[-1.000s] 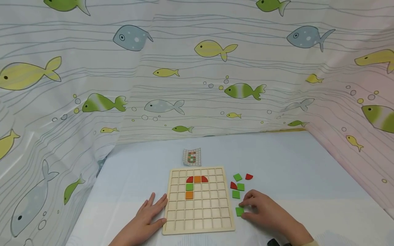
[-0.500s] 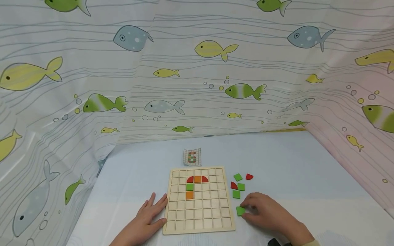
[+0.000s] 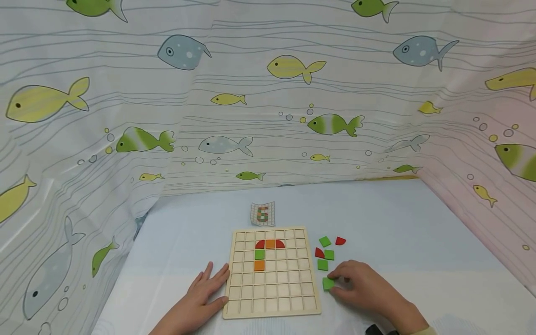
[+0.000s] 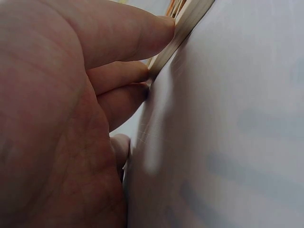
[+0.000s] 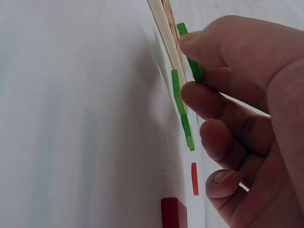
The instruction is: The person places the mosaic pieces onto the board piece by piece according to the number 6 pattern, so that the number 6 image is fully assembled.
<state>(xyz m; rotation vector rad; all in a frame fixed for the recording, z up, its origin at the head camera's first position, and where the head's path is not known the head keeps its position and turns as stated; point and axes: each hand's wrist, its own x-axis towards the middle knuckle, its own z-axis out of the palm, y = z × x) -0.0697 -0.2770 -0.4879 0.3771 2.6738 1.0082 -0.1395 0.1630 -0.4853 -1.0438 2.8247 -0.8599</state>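
Note:
My right hand (image 3: 361, 286) pinches a green square tile (image 3: 328, 284) between thumb and fingers, just off the right edge of a pale wooden grid board (image 3: 272, 291). In the right wrist view that green tile (image 5: 195, 70) is tilted and held off the table. My left hand (image 3: 203, 295) rests at the board's left side, fingers spread, its thumb (image 4: 159, 35) and fingertips touching the edge. On the board, an orange square (image 3: 270, 244) sits between two red quarter-circles; a green square (image 3: 259, 254) and another orange square (image 3: 259, 265) run down below the left one.
Right of the board lie loose green squares (image 3: 322, 264) and red quarter-circles (image 3: 341, 241). A small card (image 3: 262, 214) with a coloured grid pattern stands behind the board. Fish-print curtains (image 3: 234, 116) enclose the table's back and sides. A dark red block (image 5: 174, 213) shows low in the right wrist view.
My right hand has closed its pinch on the green square and shifted it slightly away from me, up off the table. The left hand and the board stay in place.

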